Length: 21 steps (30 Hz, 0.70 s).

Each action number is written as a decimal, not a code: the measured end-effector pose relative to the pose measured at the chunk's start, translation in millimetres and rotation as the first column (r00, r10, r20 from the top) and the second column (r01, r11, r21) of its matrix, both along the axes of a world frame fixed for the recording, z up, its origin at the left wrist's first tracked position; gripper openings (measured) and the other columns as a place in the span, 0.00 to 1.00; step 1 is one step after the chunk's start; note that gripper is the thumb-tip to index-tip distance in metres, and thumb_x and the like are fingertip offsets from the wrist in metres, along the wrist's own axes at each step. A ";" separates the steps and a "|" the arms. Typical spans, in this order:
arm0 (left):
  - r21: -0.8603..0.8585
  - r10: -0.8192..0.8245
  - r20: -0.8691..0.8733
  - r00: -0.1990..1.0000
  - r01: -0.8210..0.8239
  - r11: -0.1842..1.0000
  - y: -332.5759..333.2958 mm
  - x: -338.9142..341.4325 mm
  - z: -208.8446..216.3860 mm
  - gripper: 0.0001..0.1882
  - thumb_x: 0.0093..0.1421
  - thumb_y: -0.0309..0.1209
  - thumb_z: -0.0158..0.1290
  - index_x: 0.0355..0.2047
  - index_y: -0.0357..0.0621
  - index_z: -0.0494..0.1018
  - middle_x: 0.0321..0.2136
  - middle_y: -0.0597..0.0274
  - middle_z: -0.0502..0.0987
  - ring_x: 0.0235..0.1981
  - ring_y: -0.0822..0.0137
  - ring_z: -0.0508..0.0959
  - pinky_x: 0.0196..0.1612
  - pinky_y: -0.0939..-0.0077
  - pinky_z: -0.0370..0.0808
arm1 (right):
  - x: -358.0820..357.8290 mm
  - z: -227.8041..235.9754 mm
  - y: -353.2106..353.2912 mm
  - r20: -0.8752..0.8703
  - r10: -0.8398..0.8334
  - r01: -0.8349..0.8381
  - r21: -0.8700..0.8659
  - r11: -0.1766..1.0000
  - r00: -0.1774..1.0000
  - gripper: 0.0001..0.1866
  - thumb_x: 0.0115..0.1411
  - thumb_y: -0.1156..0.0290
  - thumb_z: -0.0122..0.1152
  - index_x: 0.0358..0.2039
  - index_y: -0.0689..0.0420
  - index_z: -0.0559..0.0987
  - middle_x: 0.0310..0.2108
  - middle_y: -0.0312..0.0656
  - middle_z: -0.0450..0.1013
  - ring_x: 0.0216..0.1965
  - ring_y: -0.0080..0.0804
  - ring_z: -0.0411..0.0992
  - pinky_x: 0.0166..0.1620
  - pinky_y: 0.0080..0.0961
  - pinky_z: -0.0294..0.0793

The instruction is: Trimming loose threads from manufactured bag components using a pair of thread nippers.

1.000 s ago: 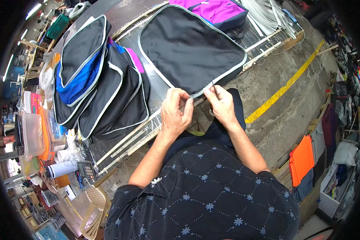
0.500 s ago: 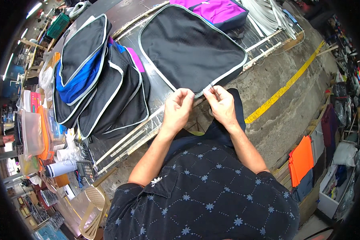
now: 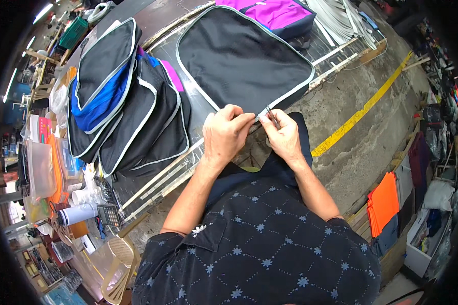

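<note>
We find the black panel (image 3: 241, 61) lying on the table (image 3: 147, 18), near corner at the hands. The left hand (image 3: 226, 133) keeps a narrow, pinched grip, contents indeterminable; the right hand (image 3: 284, 136) holds a slim dark tool (image 3: 273, 117) beside the pale edging (image 3: 290, 94).

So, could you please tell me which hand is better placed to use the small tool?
Probably the right hand: its grip holds the small dark tool, tips by the grey edging; the left hand pinches nearby, with no tool visible.
</note>
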State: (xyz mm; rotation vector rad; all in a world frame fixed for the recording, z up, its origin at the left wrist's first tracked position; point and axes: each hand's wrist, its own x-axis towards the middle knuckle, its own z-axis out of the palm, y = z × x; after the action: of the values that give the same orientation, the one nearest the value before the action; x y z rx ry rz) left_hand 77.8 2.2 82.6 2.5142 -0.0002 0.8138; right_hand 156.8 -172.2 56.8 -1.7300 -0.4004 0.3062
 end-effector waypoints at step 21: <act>-0.765 -0.159 -0.240 0.958 -0.086 0.638 -1.8 -1.5 -15.9 0.09 0.79 0.31 0.56 0.43 0.38 0.78 0.31 0.75 0.75 0.32 0.82 0.71 0.36 0.82 0.71 | -15.2 33.0 -11.0 0.603 0.066 0.118 -0.259 0.959 0.795 0.13 0.63 0.67 0.78 0.43 0.57 0.84 0.28 0.42 0.82 0.26 0.38 0.81 0.30 0.34 0.78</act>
State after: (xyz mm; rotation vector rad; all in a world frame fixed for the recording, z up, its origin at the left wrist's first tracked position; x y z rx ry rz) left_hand 76.3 0.4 66.7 1.7534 0.3299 0.2959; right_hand 141.6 -183.2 89.8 -2.1027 -0.8330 -0.2503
